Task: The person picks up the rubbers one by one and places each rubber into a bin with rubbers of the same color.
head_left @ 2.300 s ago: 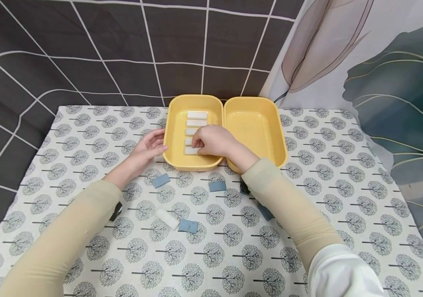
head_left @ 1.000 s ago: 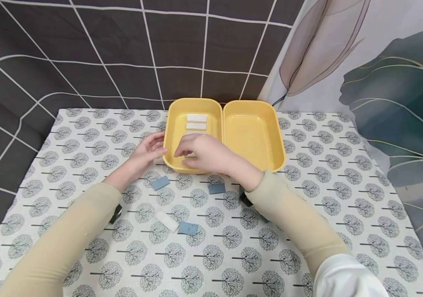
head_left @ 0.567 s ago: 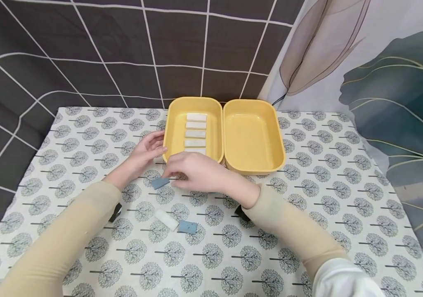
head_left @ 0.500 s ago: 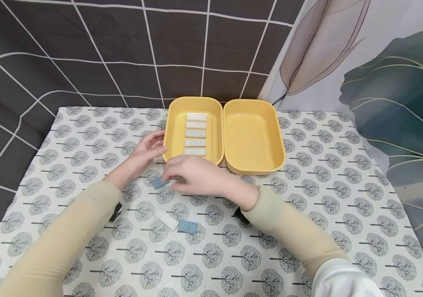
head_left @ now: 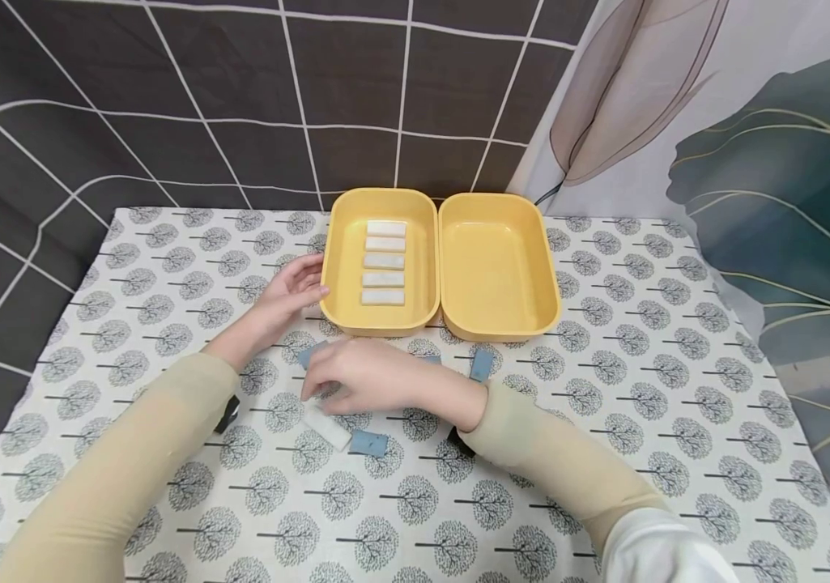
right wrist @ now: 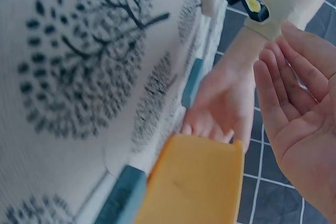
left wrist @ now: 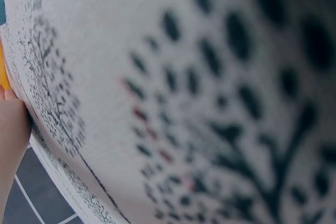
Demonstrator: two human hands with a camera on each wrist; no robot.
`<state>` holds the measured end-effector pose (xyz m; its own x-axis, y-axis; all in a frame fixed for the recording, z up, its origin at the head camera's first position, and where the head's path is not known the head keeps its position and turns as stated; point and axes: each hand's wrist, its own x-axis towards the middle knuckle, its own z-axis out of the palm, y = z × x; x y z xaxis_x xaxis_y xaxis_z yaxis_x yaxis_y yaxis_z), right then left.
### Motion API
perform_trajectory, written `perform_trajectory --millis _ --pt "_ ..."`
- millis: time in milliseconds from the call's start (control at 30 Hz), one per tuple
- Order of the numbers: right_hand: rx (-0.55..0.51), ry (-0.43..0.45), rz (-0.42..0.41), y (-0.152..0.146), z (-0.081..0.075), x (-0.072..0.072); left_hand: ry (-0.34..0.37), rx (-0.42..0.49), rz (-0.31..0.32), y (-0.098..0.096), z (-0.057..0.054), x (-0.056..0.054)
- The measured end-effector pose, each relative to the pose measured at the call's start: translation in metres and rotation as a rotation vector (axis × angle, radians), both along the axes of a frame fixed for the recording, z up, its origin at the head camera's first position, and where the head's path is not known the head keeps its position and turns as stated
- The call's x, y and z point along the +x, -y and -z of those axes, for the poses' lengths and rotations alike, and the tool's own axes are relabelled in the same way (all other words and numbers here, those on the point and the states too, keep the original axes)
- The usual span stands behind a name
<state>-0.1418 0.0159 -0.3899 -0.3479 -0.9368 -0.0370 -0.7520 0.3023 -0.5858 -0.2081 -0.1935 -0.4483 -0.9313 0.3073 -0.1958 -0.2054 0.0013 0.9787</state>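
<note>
My left hand [head_left: 279, 300] grips the left side of a yellow plastic box [head_left: 342, 312], thumb over its rim and fingers against its outer wall. Inside the box, several white rectangular blocks [head_left: 383, 297] lie in a column. In front of it my right hand [head_left: 367, 375] hovers low, fingers loosely bent; the right wrist view shows nothing in that palm [right wrist: 299, 114]. Under its fingertips lies a loose white block [head_left: 325, 429], its end meeting a blue block [head_left: 368, 443]. Another blue block [head_left: 310, 355] is partly hidden behind the right hand.
A second yellow box [head_left: 498, 275], with nothing inside, stands against the first one's right side. Near it lies a blue block [head_left: 481, 365], and one more blue block [head_left: 431, 359] shows behind the right wrist. A dark tiled-pattern curtain [head_left: 254, 81] hangs behind the tree-print tablecloth [head_left: 415, 526].
My right hand has left the nearest white block in the box and come out toward me, passing the left blue block. My left hand stays at the box.
</note>
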Motion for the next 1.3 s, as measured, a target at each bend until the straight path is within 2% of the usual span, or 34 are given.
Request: perform_trajectory --millis 300,733,933,1300 --pt "0.075 0.097 -0.035 0.007 0.014 0.002 -0.004 0.003 -0.008 0.000 0.001 -0.001" --pt "0.125 0.167 -0.043 0.012 0.024 -0.001 0.000 0.004 -0.015 0.000 0.000 -0.001" --pt "0.118 0.166 -0.037 0.013 0.028 -0.001 0.006 0.002 -0.019 0.000 -0.001 0.000" --pt "0.157 0.092 -0.037 0.016 0.032 -0.004 0.007 0.010 -0.018 -0.001 -0.001 0.000"
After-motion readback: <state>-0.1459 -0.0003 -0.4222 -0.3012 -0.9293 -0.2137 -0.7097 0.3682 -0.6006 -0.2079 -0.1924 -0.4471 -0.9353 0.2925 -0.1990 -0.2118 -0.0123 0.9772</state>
